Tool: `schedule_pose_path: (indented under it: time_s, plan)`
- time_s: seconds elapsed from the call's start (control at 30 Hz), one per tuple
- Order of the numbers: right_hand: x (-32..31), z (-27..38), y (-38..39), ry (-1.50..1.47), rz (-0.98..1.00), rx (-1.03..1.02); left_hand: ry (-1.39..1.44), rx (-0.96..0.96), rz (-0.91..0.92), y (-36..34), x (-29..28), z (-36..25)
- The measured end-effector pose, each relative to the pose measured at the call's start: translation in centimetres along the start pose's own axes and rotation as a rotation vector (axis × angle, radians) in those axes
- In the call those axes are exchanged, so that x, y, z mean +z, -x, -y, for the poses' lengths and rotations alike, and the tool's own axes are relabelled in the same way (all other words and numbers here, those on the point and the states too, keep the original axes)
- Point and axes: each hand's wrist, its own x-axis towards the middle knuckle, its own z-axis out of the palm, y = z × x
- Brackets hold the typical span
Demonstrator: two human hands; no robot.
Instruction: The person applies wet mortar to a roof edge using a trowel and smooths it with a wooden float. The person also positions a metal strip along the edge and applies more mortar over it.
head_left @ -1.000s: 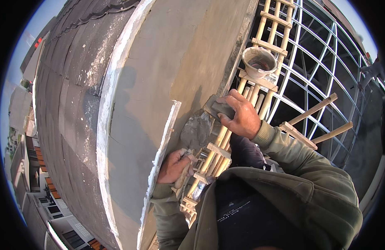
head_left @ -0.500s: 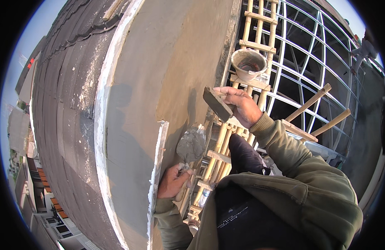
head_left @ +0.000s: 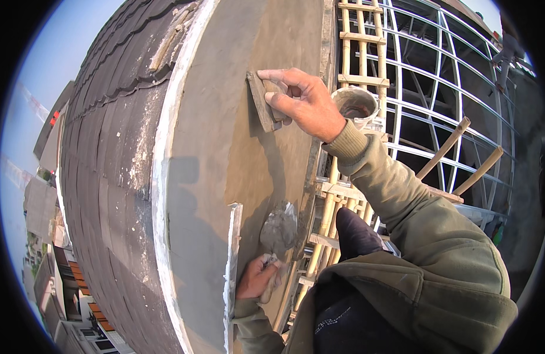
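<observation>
My right hand (head_left: pixel 311 106) grips a small rectangular plastering float (head_left: pixel 259 100) by its back, fingers and thumb closed round it. The float's face lies at or very near the grey plastered surface (head_left: pixel 207 130). Lower down, my left hand (head_left: pixel 256 277) is wrapped round the handle of a trowel (head_left: pixel 279 229). Wet grey mortar covers the trowel's blade, which sits over the plaster, just right of a straight light-coloured strip (head_left: pixel 233 265) smeared with white. Part of the trowel handle is hidden by my fingers.
A mortar-smeared bucket (head_left: pixel 363 121) stands on the bamboo scaffold (head_left: pixel 362 65), partly behind my right wrist. Beyond is a metal grid frame (head_left: pixel 426 71) over a dark drop, with two protruding poles (head_left: pixel 446 147). Dark roof tiles (head_left: pixel 107 153) slope away left. Another person (head_left: pixel 508 56) is far right.
My right hand has carried the float up and left, from beside the scaffold onto the plaster. The left hand still holds the loaded trowel, shifted slightly down and right in view.
</observation>
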Motion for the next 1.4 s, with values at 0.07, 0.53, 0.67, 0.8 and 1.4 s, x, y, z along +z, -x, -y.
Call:
schedule_pose_path:
  time_s: [0.07, 0.53, 0.67, 0.8, 1.4]
  plan:
    - [0.0, -1.6, 1.4, 0.238, 0.014, -0.068, 0.0, -0.007, 0.007, 0.1, 0.0, -0.1]
    - [0.4, 0.8, 1.5, 0.329, -0.075, -0.121, 0.018, 0.004, -0.015, 0.4, 0.3, -0.2]
    - [1.2, 0.3, 2.1, 0.252, -0.05, -0.121, 0.014, 0.032, -0.006, -0.1, 0.3, -0.1]
    - [1.6, 0.4, 4.7, 0.304, 0.01, -0.042, 0.011, 0.039, -0.007, 0.4, 0.3, -0.1]
    - [3.5, -1.2, 8.9, 0.258, 0.067, -0.117, -0.044, 0.045, -0.018, 0.7, 0.3, -0.3]
